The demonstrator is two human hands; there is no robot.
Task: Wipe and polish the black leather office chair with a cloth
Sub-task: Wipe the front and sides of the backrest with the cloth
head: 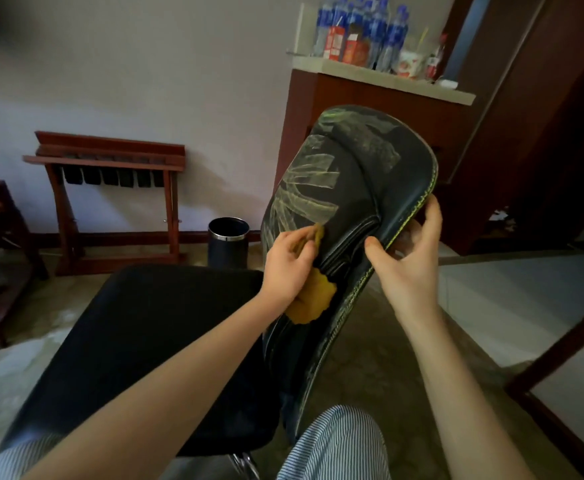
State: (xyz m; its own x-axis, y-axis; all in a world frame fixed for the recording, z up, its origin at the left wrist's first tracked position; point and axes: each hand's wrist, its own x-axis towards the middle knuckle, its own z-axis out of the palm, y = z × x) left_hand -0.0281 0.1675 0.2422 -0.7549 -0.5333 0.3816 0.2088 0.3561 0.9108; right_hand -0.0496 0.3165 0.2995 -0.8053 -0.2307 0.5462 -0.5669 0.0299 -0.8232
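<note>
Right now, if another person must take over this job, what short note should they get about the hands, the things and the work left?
Left hand: holds the yellow cloth, pressed on the front of the chair back.
Right hand: grips the right edge of the back, steadying it.
Done: pale wipe streaks cover the upper and left part of the back.
Left: lower back, edge, and the seat, which shows no streaks.
</note>
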